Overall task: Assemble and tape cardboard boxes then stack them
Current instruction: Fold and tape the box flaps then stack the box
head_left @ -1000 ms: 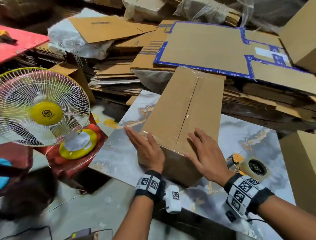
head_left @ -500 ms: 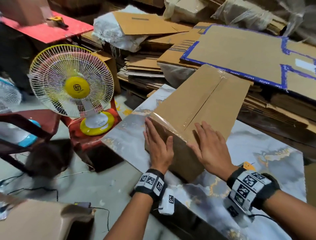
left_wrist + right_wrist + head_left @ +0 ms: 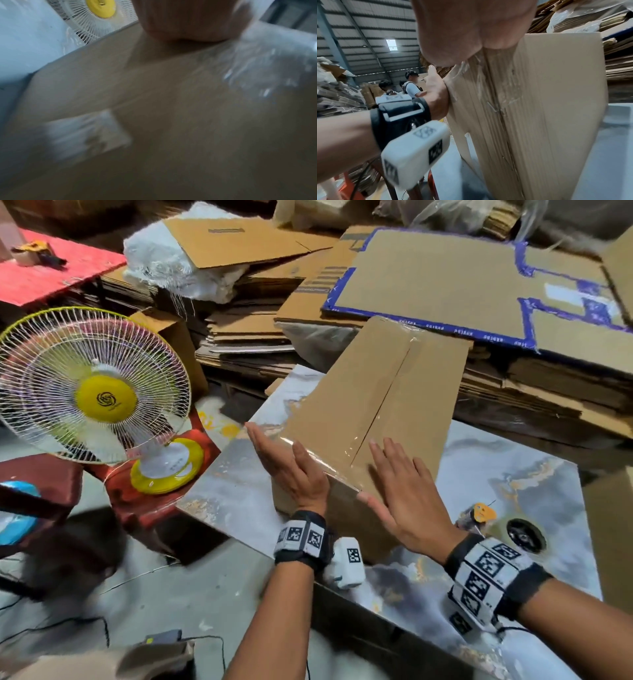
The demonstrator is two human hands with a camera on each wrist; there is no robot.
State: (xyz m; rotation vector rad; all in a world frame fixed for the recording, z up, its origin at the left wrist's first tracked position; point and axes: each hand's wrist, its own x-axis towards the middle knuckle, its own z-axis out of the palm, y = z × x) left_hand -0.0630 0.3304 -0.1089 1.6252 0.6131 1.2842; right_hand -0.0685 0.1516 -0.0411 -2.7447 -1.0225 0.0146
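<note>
So there's a closed cardboard box (image 3: pixel 373 419) sitting on the marble-look table (image 3: pixel 507 474), clear tape (image 3: pixel 383 412) down the centre seam and wrapped over the near edge. Both hands are on that near end. The left hand (image 3: pixel 287 463) is flat with fingers straight and held together, palm against the box's left near corner, fingertips pointing away from the person. The right hand (image 3: pixel 404 494) is flat too, fingers straight and a bit fanned, lying on the top face just right of the taped seam, with the heel of the palm at the near edge. Neither hand is curled around anything, they're just pressing on cardboard.

From the right wrist camera you see the crinkled tape running down the near face right under that palm, and the left hand touching the corner beside it. The left wrist view is pretty blurry, mostly brown cardboard and shiny tape.

Off past the left hand there's a yellow and white fan (image 3: pixel 99 392) on a red stool (image 3: pixel 157 501). Just beside the right wrist a tape roll (image 3: pixel 524 535) lies on the table. Beyond the fingertips, behind the box, stacks of flattened cardboard (image 3: pixel 445 278), one sheet edged in blue
</note>
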